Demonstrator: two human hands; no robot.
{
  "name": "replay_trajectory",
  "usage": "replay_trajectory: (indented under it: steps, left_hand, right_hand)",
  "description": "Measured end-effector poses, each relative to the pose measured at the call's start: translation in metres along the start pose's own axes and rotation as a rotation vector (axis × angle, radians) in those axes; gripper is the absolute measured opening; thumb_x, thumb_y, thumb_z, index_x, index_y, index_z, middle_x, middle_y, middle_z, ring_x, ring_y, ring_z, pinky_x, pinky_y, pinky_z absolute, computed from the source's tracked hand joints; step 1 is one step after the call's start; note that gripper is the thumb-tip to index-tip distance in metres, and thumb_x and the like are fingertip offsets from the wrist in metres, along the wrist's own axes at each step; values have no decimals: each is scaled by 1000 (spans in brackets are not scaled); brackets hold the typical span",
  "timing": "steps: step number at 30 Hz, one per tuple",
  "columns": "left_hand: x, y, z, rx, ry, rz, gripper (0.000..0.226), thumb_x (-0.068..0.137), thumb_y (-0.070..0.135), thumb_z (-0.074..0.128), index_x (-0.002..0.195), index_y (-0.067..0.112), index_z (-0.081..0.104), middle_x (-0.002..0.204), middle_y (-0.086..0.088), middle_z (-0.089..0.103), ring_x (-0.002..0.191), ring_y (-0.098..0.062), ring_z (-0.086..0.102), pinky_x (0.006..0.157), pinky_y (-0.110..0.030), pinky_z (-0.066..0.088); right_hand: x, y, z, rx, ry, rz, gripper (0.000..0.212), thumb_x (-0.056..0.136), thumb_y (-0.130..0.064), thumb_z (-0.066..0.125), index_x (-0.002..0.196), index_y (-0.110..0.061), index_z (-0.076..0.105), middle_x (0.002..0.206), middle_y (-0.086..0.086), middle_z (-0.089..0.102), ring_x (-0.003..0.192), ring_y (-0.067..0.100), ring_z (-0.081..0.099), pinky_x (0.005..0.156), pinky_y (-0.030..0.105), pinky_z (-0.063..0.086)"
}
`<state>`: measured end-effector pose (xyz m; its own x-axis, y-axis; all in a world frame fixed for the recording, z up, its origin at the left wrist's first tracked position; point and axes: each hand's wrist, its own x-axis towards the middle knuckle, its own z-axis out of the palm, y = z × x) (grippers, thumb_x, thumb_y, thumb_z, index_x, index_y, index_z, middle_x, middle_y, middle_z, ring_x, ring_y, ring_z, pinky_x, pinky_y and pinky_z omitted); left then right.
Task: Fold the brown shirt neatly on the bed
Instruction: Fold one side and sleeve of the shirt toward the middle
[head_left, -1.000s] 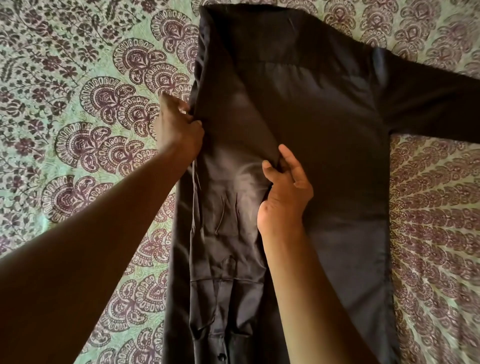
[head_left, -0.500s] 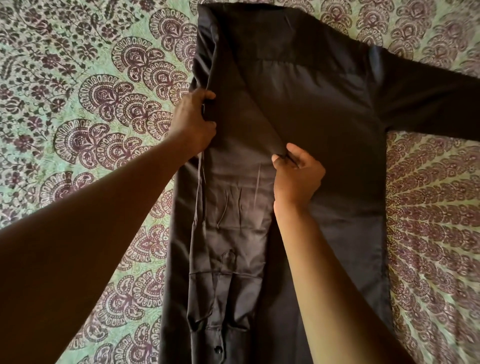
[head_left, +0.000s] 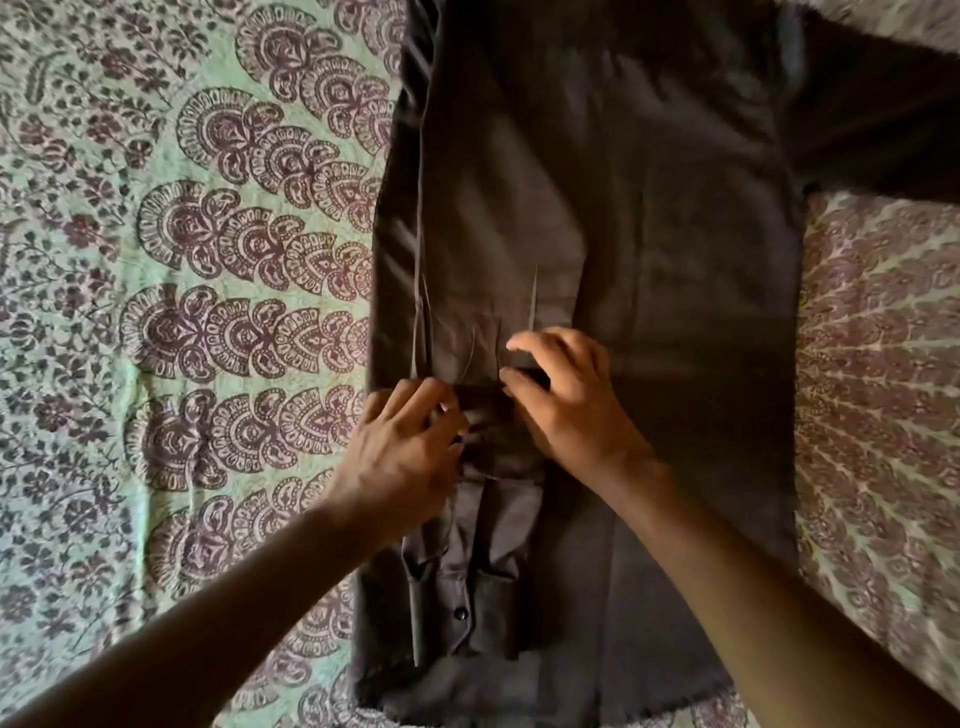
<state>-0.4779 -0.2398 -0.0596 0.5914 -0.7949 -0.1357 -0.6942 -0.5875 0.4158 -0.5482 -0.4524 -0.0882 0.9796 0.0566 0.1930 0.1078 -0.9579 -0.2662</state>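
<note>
Both our hands have come nearer along the folded sleeve since the earlier frames, when they sat farther up the shirt; the left one has left the shirt's left edge.

Item 1, bedsheet (head_left: 182, 312): green ground, purple-brown paisley and floral print, covers the bed on the left and shows again at the right edge.

Item 2, left hand (head_left: 405, 457): lies on the left part of the shirt, fingers (head_left: 415, 400) bent and bunched on the cloth at the sleeve's left side. We cannot tell whether they pinch the cloth or only press it.

Item 3, brown shirt (head_left: 649, 260): spread flat on the bed, centre of view, collar end far, hem near. Left side folded inward.

Item 4, folded sleeve (head_left: 483, 545): lies lengthwise over the shirt's left half, running toward the hem; small creases just beyond our hands.

Item 5, button (head_left: 460, 615): dark, on the sleeve's cuff near the hem.

Item 6, right hand (head_left: 566, 410): just right of the left hand, apart from it, fingers loosely spread and curved, fingertips on the sleeve cloth, holding nothing clearly.

Item 7, other sleeve (head_left: 883, 114): unfolded, stretched to the far right, out of view at the edge.
</note>
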Motion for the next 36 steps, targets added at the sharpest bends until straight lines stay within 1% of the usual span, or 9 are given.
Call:
replay_trajectory:
  steps: [3,6,8,11,14,19,23,31,36]
  left_hand:
    - [-35,1,6,59,-109,37,58,79,42,71,132,16,65,149,-8,52,139,-32,49,106,-55,43]
    - [-58,2,3,122,-266,11,93,75,59,67,157,23,41,172,2,19,159,-24,16,119,-61,26]
    - [-64,4,1,137,-268,-5,97,74,62,68,158,24,38,173,1,13,159,-26,14,119,-59,25]
    - [-70,12,2,102,-140,-32,87,73,57,72,148,17,51,159,-11,39,141,-36,41,109,-52,33]
    - [-83,20,10,134,-138,-78,97,73,68,67,151,15,47,155,-11,41,136,-33,44,108,-52,32]
    - [-99,16,21,111,-169,-96,106,74,77,61,160,20,32,165,-2,32,150,-25,35,116,-54,30]
    - [-102,12,27,109,-171,-65,112,74,82,56,161,16,30,163,-3,34,150,-26,36,113,-62,34]
    - [-111,8,20,71,-342,-89,151,54,92,65,163,23,-13,171,9,-18,158,-12,-14,122,-70,1]
    - [-110,22,18,129,-355,-107,154,57,86,72,162,17,-18,168,3,-29,157,-19,-22,119,-68,-8]
  right_hand:
    - [-28,-16,-5,46,-107,-102,18,100,-13,66,112,-2,72,131,17,63,120,35,59,95,48,47]
    - [-55,-32,-7,38,-199,-114,33,100,-24,66,123,0,69,138,19,61,125,35,58,98,48,46]
    - [-61,-36,-12,35,-215,-100,37,98,-28,69,123,0,69,140,18,60,128,36,57,98,50,47]
    - [-46,-41,-19,35,-118,-55,42,100,-31,66,128,0,67,143,17,59,133,35,55,101,48,46]
    - [-17,-42,-9,30,-166,-138,53,104,-37,56,144,-3,56,156,16,48,145,33,45,111,46,40]
    - [36,-7,9,-146,-400,-140,72,99,-70,29,162,-34,29,172,2,18,158,27,20,119,57,28]
    - [69,6,5,-215,-442,-10,69,95,-76,22,159,-52,16,174,-5,5,160,31,10,120,64,22]
    - [-18,-55,-3,-195,-436,154,69,100,-65,37,162,-42,18,174,6,3,159,36,8,119,63,26]
    - [-100,-80,-19,-147,-489,154,74,100,-65,40,164,-41,10,174,4,-6,160,34,2,122,61,24]
